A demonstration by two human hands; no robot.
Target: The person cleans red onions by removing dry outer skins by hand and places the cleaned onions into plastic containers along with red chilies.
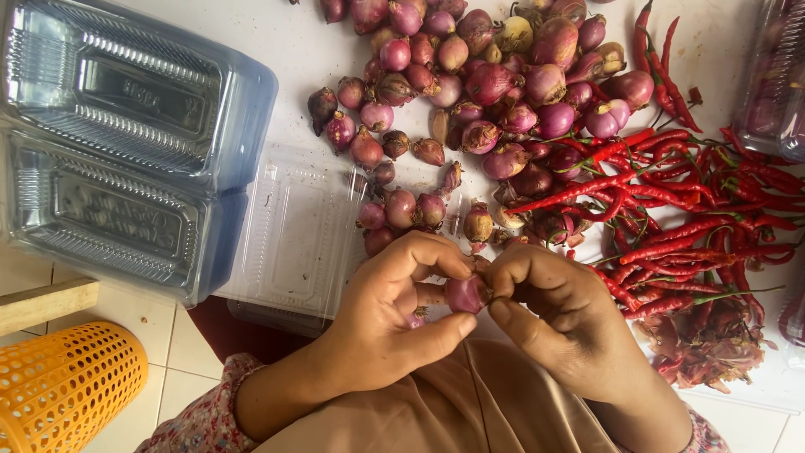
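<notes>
Closest to the camera, the two hands meet above a beige garment [470,403] on the person's lap, with floral sleeves [210,411] showing at the wrists. The left hand [394,310] is closed round a single shallot [465,294], thumb under it and fingers curled over the top. The right hand [558,315] pinches the same shallot from the other side, thumb and forefinger tips pressed to its skin. The shallot sits between both sets of fingertips, held just above the near edge of the white surface [285,42].

Low on the left, an orange perforated basket [67,382] stands on the tiled floor [180,352], beside a pale wooden bar [46,304].

Just beyond the hands lies a clear plastic lid or tray [293,235], flat on the surface. To its left, a stack of clear hinged plastic boxes [126,143] stands open and takes up the upper left of the view.

To the right of the hands, a heap of dry reddish shallot skins [713,344] lies near the surface's edge. Beyond it spreads a pile of red chillies [688,201] with green stems, some crossing over the shallots.

Farther out, the main pile of unpeeled shallots [478,92] covers the middle of the surface, reaching the top edge. Another clear container [776,84] shows at the far right, cut off by the frame.
</notes>
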